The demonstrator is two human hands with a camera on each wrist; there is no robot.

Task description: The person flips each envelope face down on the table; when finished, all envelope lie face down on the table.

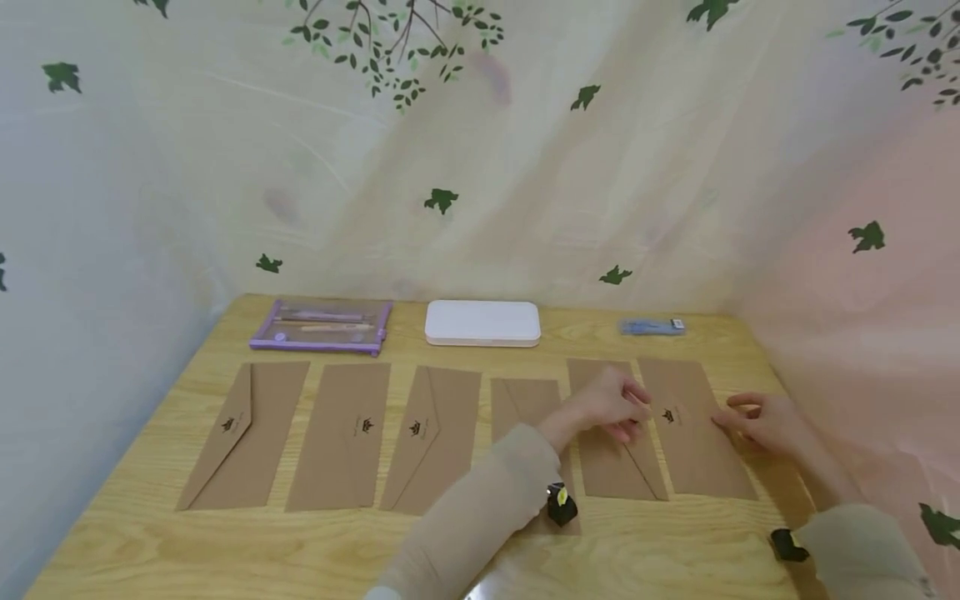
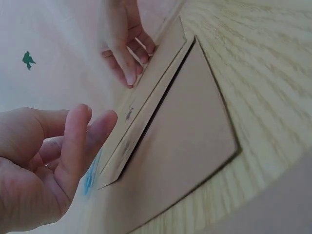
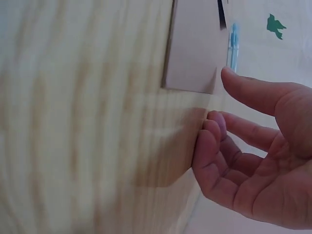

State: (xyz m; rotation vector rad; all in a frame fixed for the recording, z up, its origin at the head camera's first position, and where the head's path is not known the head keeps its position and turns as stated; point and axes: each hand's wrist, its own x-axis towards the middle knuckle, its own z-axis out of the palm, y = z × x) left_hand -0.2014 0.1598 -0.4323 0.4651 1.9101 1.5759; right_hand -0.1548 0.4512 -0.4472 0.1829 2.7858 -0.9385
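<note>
Nearest, the left sleeve crosses the wooden table and blocks much of the fourth envelope, while the right sleeve comes in at the lower right; each wrist carries a small black device. Six brown envelopes lie in a row, the first, second and third to the left in full sight. The left hand is over the fifth envelope, hiding part of it, its fingers loosely bent and its thumb apart. The right hand is at the right edge of the sixth envelope, fingers curled in, thumb held away from them; whether it touches the paper cannot be told. Beyond the row are a purple-edged pencil case with pens inside, a white box and a blue packet. Farthest back hangs a pale cloth printed with leaves and birds.
</note>
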